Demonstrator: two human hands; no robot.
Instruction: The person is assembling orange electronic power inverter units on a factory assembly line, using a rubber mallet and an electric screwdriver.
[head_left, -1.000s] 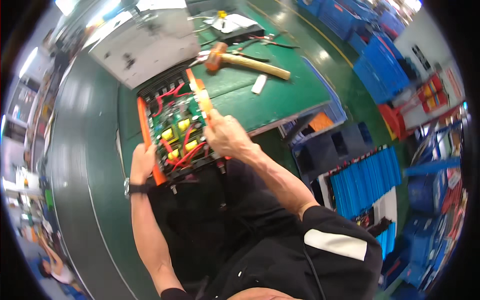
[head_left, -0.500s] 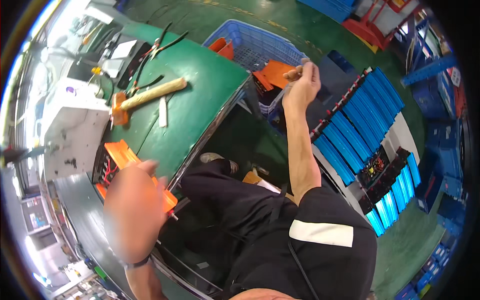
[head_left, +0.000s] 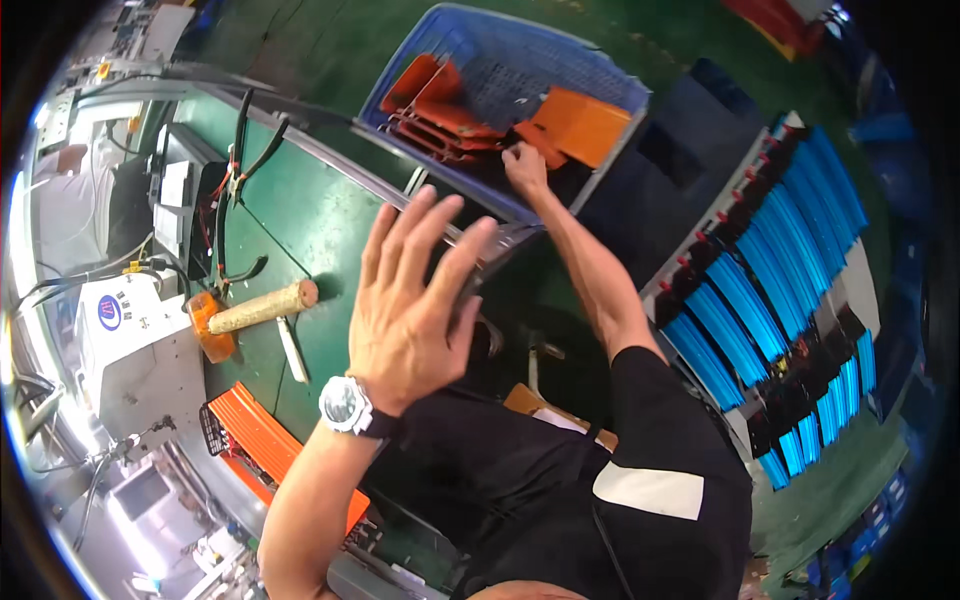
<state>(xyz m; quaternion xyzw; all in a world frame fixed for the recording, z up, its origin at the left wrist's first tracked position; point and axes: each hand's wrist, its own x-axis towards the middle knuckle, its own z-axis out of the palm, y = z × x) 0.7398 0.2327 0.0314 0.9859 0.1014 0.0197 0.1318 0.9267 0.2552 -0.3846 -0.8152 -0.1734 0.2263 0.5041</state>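
My left hand (head_left: 412,305), wearing a wristwatch (head_left: 345,404), is raised above my lap beside the green-topped bench, fingers stretched and spread, holding nothing. Over the near side of a blue plastic basket (head_left: 625,135) reaches my right hand (head_left: 527,170). Its fingers are curled closed against a small orange panel (head_left: 540,145); whatever is inside them is hidden. A larger flat orange panel (head_left: 583,125) lies just beyond, and several bent orange pieces (head_left: 440,115) are on the basket's left side. Behind my left forearm, a ribbed orange casing (head_left: 262,430) rests at the bench edge.
On the green bench (head_left: 325,210) lie a mallet (head_left: 265,307) with an orange head, a thin white strip (head_left: 292,350) and long-handled pliers (head_left: 236,180). A whitish machine (head_left: 150,350) stands at left. Several blue ribbed casings (head_left: 745,300) are stacked in rows on my right.
My right hand has moved down into the basket and its fingers have curled at the orange panels. My left hand has left the orange casing and risen toward the middle. The view has shifted.
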